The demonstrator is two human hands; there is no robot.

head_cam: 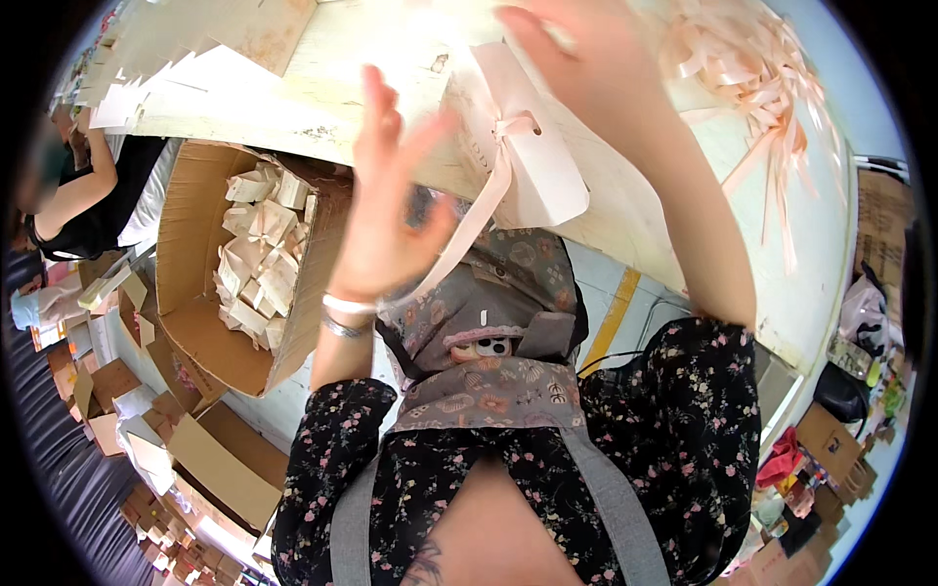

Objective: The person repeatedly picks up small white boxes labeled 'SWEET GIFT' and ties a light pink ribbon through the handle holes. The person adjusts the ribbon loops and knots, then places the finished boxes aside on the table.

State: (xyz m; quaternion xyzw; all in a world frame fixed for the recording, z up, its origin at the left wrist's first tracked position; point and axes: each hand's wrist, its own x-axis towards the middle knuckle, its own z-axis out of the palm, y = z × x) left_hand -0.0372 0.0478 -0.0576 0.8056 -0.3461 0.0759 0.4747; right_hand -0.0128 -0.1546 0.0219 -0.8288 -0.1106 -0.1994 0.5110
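A white folded paper box (538,165) with a pale pink ribbon (492,187) through its holes lies at the table's near edge. The ribbon is looped at the holes, and one long tail runs down to the left, towards my left wrist. My left hand (399,198) is raised left of the box, blurred, fingers apart, with nothing seen in it. My right hand (579,44) is above and right of the box, thumb spread from the fingers; its fingertips are washed out by glare at the top edge.
Loose pink ribbons (769,95) are heaped at the table's right. A large cardboard carton (194,271) of small white boxes (267,242) stands left, below the table (308,110). Flat white sheets (212,80) lie at the upper left. Another person (80,190) is at the far left.
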